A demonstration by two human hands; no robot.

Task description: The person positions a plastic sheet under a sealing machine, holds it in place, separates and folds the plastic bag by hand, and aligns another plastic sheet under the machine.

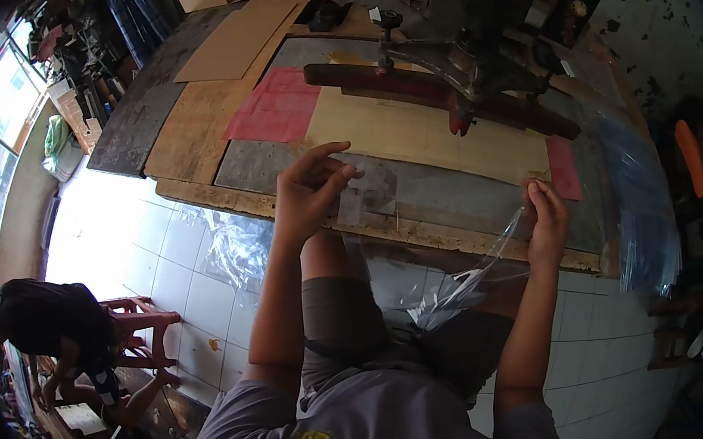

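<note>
My left hand (314, 191) is raised over the near edge of the worktable, index finger and thumb apart. Just below its thumb the clear plastic film (454, 286) begins; whether the curled fingers behind touch it cannot be made out. My right hand (547, 219) pinches the film's other side near the table's right corner. Between the hands the film sags over my lap. Ahead lies a tan sheet (420, 135) with a pink piece (274, 107) at its left end. Above it runs a long dark red bar (370, 79) attached to a metal press-like frame (473, 67).
Stacked clear plastic sheets (640, 204) hang at the table's right side. Cardboard (240, 37) lies at the back left. Crumpled plastic (237, 245) is under the left edge. Another person (57, 340) bends by a red stool (143, 330) on the left. An orange-handled tool (690, 156) is far right.
</note>
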